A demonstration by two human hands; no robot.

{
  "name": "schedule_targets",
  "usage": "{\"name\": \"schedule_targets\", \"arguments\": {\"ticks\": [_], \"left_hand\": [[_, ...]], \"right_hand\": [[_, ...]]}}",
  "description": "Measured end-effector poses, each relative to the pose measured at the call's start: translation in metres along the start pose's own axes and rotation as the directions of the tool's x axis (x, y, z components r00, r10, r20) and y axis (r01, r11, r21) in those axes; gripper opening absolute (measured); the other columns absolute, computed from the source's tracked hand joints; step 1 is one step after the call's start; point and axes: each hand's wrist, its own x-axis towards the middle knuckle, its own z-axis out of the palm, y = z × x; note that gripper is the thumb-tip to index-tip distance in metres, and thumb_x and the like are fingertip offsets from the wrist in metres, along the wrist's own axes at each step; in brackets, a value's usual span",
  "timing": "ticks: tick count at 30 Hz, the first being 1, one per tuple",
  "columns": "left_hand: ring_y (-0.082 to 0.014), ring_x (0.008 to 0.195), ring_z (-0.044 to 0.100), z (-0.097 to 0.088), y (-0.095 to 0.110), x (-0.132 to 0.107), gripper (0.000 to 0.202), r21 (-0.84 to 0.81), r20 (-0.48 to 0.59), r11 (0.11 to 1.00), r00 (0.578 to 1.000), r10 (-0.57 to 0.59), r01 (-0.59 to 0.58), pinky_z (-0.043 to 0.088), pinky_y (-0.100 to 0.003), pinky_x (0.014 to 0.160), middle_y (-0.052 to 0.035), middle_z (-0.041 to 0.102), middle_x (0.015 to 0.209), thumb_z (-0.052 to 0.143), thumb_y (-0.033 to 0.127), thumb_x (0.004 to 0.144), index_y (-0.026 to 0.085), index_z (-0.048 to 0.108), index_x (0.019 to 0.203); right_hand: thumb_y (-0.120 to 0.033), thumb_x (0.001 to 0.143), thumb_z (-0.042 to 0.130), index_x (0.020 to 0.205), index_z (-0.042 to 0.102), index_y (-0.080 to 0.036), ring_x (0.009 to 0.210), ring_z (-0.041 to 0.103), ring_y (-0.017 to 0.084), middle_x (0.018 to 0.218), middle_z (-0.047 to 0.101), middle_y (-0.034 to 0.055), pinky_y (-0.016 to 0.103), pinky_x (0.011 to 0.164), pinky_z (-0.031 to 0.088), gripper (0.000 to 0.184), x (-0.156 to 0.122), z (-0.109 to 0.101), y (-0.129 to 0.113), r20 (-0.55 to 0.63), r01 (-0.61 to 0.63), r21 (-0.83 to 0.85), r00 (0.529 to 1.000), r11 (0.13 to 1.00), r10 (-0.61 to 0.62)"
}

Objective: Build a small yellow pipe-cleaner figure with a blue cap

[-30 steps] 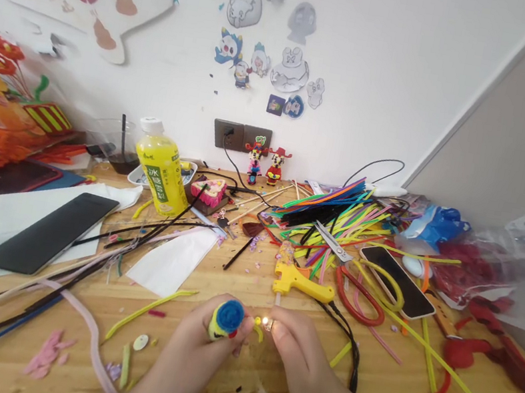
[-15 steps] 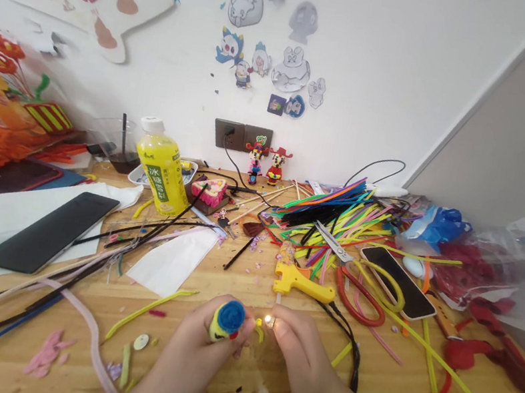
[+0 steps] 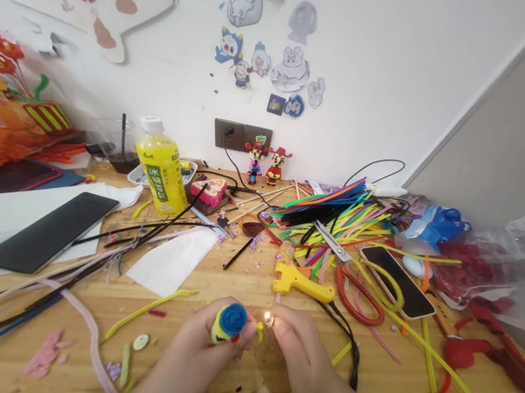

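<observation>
A small fuzzy figure (image 3: 231,322) with a blue top, a yellow body and a red dot is pinched in my left hand (image 3: 199,351), upright above the table. My right hand (image 3: 299,359) is closed around a lighter, mostly hidden by the fingers; its small flame (image 3: 267,317) burns at the fingertips. Between the hands a short curled yellow piece (image 3: 260,330) shows close to the flame, and I cannot tell whether it joins the figure. Just beyond my right hand lies a yellow hot glue gun (image 3: 304,283), its black cord running to the right.
Scissors (image 3: 333,241) with red handles and a phone (image 3: 398,283) lie at right, near a heap of coloured pipe cleaners (image 3: 360,220). A yellow drink bottle (image 3: 162,168) stands back left. Another dark phone-like slab (image 3: 48,230) rests on paper. Two small figures (image 3: 276,166) stand by the wall socket.
The fuzzy figure and my left hand have shifted slightly to the right. The flame has moved a little up and left and looks taller. Everything else stays put.
</observation>
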Motion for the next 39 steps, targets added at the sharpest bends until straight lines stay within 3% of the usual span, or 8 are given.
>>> {"name": "schedule_targets", "arguments": {"ticks": [11, 14, 19, 24, 28, 35, 39], "left_hand": [[-0.013, 0.05, 0.048, 0.001, 0.002, 0.001, 0.02, -0.024, 0.007, 1.0, 1.0, -0.011, 0.011, 0.04, -0.022, 0.051, 0.0039, 0.051, 0.051, 0.055, 0.034, 0.071, 0.019, 0.052, 0.058], [-0.0128, 0.05, 0.048, 0.001, 0.002, 0.001, 0.022, -0.037, 0.013, 0.999, 0.999, -0.035, 0.036, 0.041, -0.022, 0.05, 0.0039, 0.051, 0.05, 0.055, 0.035, 0.07, 0.019, 0.051, 0.056], [-0.0127, 0.049, 0.048, 0.0, 0.003, 0.004, 0.02, -0.094, 0.029, 0.992, 0.997, -0.076, 0.079, 0.041, -0.022, 0.051, 0.004, 0.051, 0.049, 0.056, 0.035, 0.068, 0.019, 0.05, 0.056], [-0.0121, 0.046, 0.048, 0.001, 0.001, 0.006, 0.019, -0.147, 0.049, 0.986, 0.996, -0.076, 0.083, 0.042, -0.023, 0.049, 0.0039, 0.052, 0.049, 0.058, 0.034, 0.067, 0.018, 0.052, 0.057], [-0.0113, 0.045, 0.048, 0.001, -0.001, 0.005, 0.02, -0.206, 0.058, 0.972, 0.993, -0.106, 0.116, 0.042, -0.022, 0.048, 0.0045, 0.052, 0.048, 0.06, 0.035, 0.066, 0.018, 0.052, 0.059], [-0.0088, 0.044, 0.045, 0.004, -0.004, 0.007, 0.024, -0.365, 0.171, 0.912, 0.977, -0.13, 0.185, 0.04, -0.021, 0.047, 0.006, 0.05, 0.048, 0.062, 0.039, 0.067, 0.016, 0.053, 0.063], [-0.009, 0.043, 0.045, 0.005, -0.005, 0.007, 0.028, -0.388, 0.164, 0.898, 0.974, -0.155, 0.208, 0.039, -0.021, 0.046, 0.0059, 0.049, 0.047, 0.064, 0.042, 0.064, 0.017, 0.052, 0.06]], "right_hand": [[-0.033, 0.091, 0.028, 0.062, 0.053, -0.021, 0.052, 0.044, 0.015, 0.053, 0.046, -0.0011, 0.026, 0.05, 0.034, 0.04, 0.003, -0.004, -0.002, 0.012, -0.036, 0.118, 0.999, 0.992, 0.035], [-0.04, 0.089, 0.031, 0.064, 0.05, -0.021, 0.057, 0.044, 0.014, 0.058, 0.045, -0.0012, 0.025, 0.054, 0.036, 0.037, 0.006, -0.004, 0.001, 0.034, -0.076, 0.262, 0.997, 0.962, 0.07], [-0.039, 0.076, 0.056, 0.084, 0.054, -0.019, 0.051, 0.034, 0.01, 0.059, 0.036, -0.0058, 0.021, 0.046, 0.03, 0.022, 0.009, -0.002, 0.006, 0.143, -0.189, 0.504, 0.981, 0.843, 0.134], [-0.03, 0.072, 0.063, 0.074, 0.057, -0.019, 0.049, 0.033, 0.009, 0.054, 0.035, -0.0067, 0.021, 0.044, 0.027, 0.012, 0.01, 0.001, 0.008, 0.107, -0.187, 0.47, 0.982, 0.863, 0.154], [-0.032, 0.071, 0.065, 0.072, 0.058, -0.019, 0.05, 0.034, 0.009, 0.054, 0.037, -0.0064, 0.02, 0.044, 0.027, 0.014, 0.009, 0.003, 0.01, 0.117, -0.204, 0.456, 0.979, 0.866, 0.169], [-0.033, 0.072, 0.063, 0.073, 0.055, -0.018, 0.051, 0.036, 0.009, 0.057, 0.043, -0.0054, 0.02, 0.046, 0.029, 0.017, 0.009, 0.003, 0.007, 0.128, -0.223, 0.453, 0.975, 0.863, 0.184], [-0.031, 0.072, 0.063, 0.071, 0.055, -0.019, 0.053, 0.04, 0.01, 0.059, 0.046, -0.0044, 0.021, 0.048, 0.032, 0.015, 0.01, 0.004, 0.005, 0.113, -0.21, 0.432, 0.978, 0.877, 0.178]]}}
